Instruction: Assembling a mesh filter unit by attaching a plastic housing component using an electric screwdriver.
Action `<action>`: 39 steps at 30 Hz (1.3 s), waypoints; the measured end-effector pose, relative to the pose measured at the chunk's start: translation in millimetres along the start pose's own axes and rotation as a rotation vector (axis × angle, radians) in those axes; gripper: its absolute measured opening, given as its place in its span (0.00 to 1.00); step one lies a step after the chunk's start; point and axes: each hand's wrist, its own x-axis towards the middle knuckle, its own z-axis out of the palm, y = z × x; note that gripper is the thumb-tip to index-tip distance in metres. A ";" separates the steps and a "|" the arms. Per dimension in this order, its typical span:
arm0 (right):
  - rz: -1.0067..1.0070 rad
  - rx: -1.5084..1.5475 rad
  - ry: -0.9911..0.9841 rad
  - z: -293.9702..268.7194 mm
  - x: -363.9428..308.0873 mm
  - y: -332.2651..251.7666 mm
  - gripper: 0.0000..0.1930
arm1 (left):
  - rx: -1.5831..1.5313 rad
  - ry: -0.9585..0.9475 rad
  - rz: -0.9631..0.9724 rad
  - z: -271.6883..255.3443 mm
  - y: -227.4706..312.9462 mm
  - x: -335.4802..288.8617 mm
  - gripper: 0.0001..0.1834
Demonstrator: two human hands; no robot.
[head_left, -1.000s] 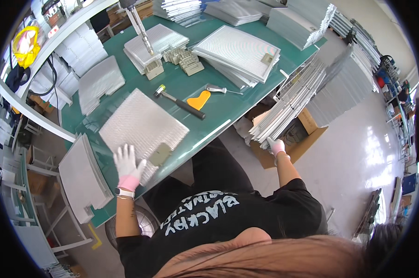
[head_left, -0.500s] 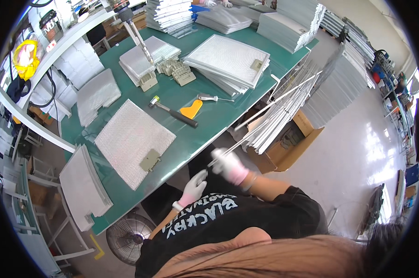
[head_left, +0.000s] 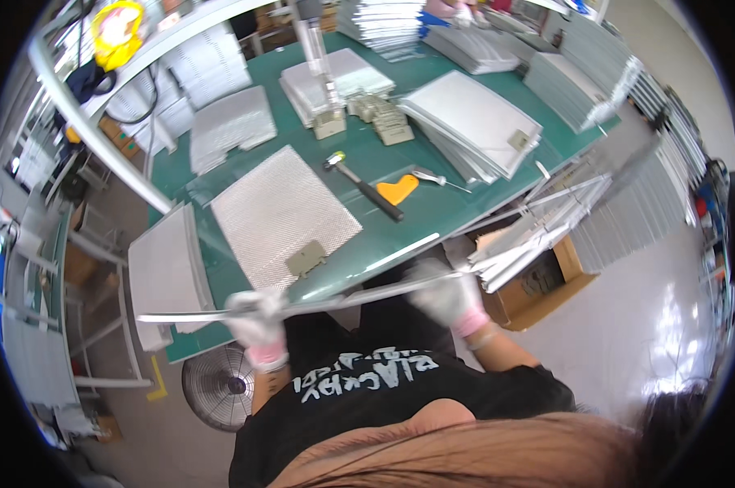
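Note:
A long, thin, pale metal strip (head_left: 343, 302) stretches across in front of the table's near edge. My left hand (head_left: 256, 319), in a white glove with a pink cuff, is closed around it towards its left end. Further right, my right hand (head_left: 449, 299), gloved alike and blurred by motion, grips the same strip. Beyond the strip, a silvery mesh panel (head_left: 282, 211) lies on the green table, with a small beige-grey plate (head_left: 306, 259) on its near corner.
A hammer (head_left: 374, 195), a yellow scraper (head_left: 397, 190) and a screwdriver (head_left: 442, 180) lie mid-table. Panel stacks (head_left: 477, 122) stand behind. At right, a cardboard box (head_left: 567, 285) has loose strips (head_left: 538, 240) over it. A floor fan (head_left: 219, 386) is below left.
The strip has swung out to lie across my front. My left hand has moved left and taken hold of it; my right hand has moved right. The view has shifted too.

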 end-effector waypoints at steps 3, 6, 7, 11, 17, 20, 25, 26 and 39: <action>-0.022 0.702 1.000 -49.2 -12.2 -79.6 0.14 | 0.119 -0.137 0.243 -32.4 91.5 9.6 0.35; -0.413 0.246 0.668 -117.6 -24.8 -129.4 0.11 | 0.480 -0.219 -0.151 -52.1 126.2 -14.4 0.45; -0.529 0.365 0.749 -93.7 -7.6 -152.1 0.12 | 0.778 -0.090 -0.310 -46.3 124.5 -23.9 0.50; -0.459 0.468 0.521 -15.0 84.0 -185.3 0.11 | 0.688 -0.161 -0.564 -23.1 63.5 -47.3 0.48; 0.027 0.541 0.048 53.9 208.2 -49.4 0.11 | 0.501 0.052 -0.508 -44.1 10.4 -99.4 0.29; 0.122 0.644 -0.062 60.8 227.8 -5.9 0.09 | 1.182 0.174 -0.129 -37.9 10.6 -100.6 0.26; 0.069 -0.422 0.235 34.7 241.7 42.6 0.17 | 1.752 -0.210 0.186 4.7 30.6 -5.3 0.39; 0.006 -0.726 0.225 36.9 244.9 47.0 0.18 | 1.671 -0.188 0.168 -15.3 15.7 14.9 0.37; 0.130 -0.992 -0.162 32.3 273.2 35.9 0.23 | 0.734 0.032 -0.785 -117.1 -29.7 169.4 0.31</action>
